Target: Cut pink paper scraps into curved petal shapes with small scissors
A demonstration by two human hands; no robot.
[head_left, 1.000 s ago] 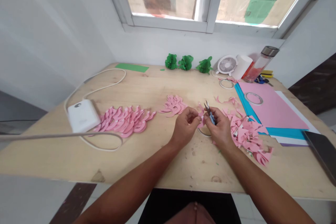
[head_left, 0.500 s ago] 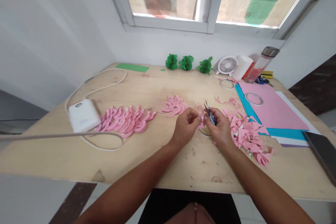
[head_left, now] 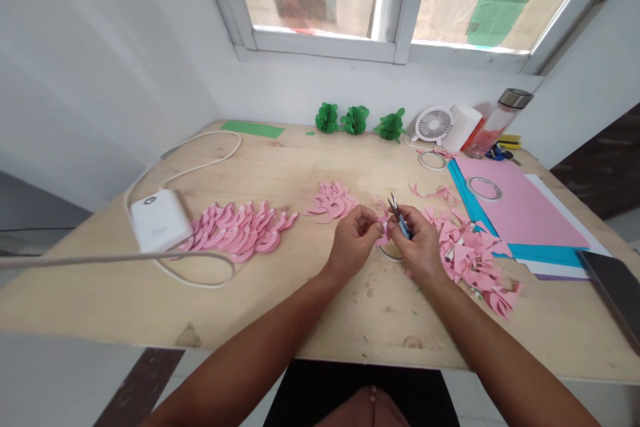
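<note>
Barely moved: L hand (head_left: 354,240) pinching curved pink paper (head_left: 384,235); R hand (head_left: 419,240) gripping pointed scissors (head_left: 395,209).

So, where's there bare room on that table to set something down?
Bare wood shows between the green strip and the larger pink pile, and between the green ornaments and the smaller pink pile. It's crowded right of the right hand, which holds scissors: pink scraps, colored sheets, a dark phone.
</note>
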